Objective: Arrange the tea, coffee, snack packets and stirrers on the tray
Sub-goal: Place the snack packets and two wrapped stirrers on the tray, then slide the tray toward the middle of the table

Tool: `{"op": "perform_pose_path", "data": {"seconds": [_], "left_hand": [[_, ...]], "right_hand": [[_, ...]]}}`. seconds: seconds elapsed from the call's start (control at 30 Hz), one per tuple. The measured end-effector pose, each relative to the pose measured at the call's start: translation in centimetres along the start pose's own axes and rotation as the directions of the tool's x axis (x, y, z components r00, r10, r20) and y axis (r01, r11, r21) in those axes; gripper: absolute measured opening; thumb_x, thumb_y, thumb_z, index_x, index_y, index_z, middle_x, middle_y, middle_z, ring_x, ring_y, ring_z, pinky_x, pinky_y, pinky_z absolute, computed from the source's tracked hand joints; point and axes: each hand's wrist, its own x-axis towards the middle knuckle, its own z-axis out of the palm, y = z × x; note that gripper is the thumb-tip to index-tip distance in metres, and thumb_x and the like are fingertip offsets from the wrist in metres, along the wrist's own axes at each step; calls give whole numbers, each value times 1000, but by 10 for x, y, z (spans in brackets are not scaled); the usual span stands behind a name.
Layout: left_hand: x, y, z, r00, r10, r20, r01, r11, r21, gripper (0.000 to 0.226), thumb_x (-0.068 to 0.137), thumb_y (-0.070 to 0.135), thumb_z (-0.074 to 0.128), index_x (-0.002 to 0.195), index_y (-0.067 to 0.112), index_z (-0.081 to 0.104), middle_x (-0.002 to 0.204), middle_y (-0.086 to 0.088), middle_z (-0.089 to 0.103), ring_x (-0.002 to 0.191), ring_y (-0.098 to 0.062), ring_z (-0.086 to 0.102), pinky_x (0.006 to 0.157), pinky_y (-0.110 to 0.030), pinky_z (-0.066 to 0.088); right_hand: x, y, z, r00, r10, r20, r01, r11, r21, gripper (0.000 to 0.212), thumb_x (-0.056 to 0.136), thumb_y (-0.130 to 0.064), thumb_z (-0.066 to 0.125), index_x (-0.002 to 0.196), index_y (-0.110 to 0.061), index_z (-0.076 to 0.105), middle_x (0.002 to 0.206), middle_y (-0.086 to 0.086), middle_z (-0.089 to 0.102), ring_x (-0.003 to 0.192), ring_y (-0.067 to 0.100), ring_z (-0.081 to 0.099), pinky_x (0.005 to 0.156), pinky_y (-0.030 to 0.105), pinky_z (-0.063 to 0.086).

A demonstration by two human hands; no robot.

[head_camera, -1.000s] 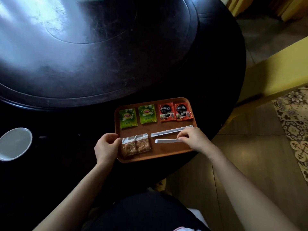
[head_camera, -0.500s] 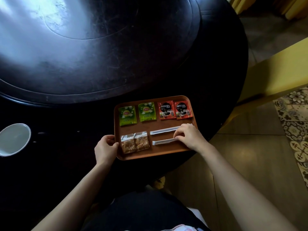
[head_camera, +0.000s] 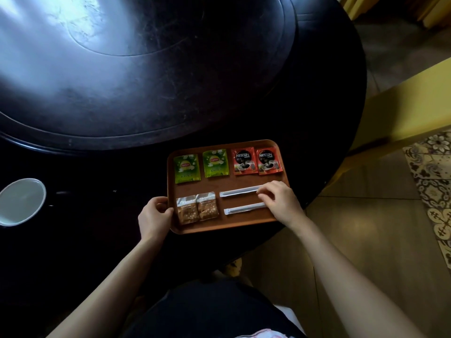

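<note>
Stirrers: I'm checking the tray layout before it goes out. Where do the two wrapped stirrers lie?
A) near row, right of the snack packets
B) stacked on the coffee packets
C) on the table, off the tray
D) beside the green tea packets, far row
A: both stirrers lie side by side in the tray's near row, right of the snack packets, with the right hand on their ends.

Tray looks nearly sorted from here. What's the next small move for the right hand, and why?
Probably nudge the upper stirrer parallel with the lower stirrer, then let go. The right hand rests on both stirrers' right ends; the left hand steadies the tray. The other packets already sit in neat pairs.
</note>
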Motion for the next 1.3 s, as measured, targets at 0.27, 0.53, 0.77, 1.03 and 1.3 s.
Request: {"op": "perform_pose_path", "data": {"seconds": [0.27, 0.53, 0.77, 1.03, 1.3], "left_hand": [[12, 10, -3, 1000, -2, 26, 0, 998, 70, 22, 79, 16, 64, 100, 9, 65, 93, -6, 68, 80, -14, 57, 69, -26, 42], [22, 21, -4, 997, -26, 71, 13, 985, 171, 22, 78, 14, 61, 100, 10, 62, 97, -8, 67, 82, -18, 56, 68, -32, 43], [21, 23, -12, 996, -42, 78, 33, 994, 106, 25, 75, 13, 64, 100, 9, 64, 99, -9, 70, 85, -21, 63, 73, -36, 52], [4, 16, -25, 997, -43, 61, 40, 998, 53, 26, 77, 13, 66, 103, 9, 65, 97, -8, 68, 87, -21, 63, 73, -33, 51], [9, 18, -57, 993, -116, 15, 117, 973, -197, 21, 77, 11, 68, 97, 10, 69, 90, -7, 71, 82, -21, 68, 82, -41, 56]], "right_hand": [[8, 34, -14, 878, 401, -263, -373, 915, 152, 28, 86, -8, 58, 114, -3, 56, 118, 19, 54, 103, 29, 56, 80, 32, 50], [19, 24, -16, 863, 479, -159, -465, 877, 122, 28, 88, -8, 56, 115, -7, 57, 112, 13, 63, 94, 23, 60, 70, 26, 46], [9, 29, -21, 875, 465, -134, -425, 870, 249, 30, 88, -7, 55, 118, -3, 56, 115, 16, 63, 102, 25, 60, 74, 23, 44], [-4, 29, -34, 905, 413, -105, -367, 880, 303, 32, 87, -8, 58, 119, -3, 56, 116, 18, 63, 106, 29, 60, 85, 37, 53], [8, -1, -40, 929, 352, -117, -301, 900, 316, 32, 87, -8, 59, 118, -3, 58, 113, 17, 65, 101, 26, 61, 85, 39, 54]]}}
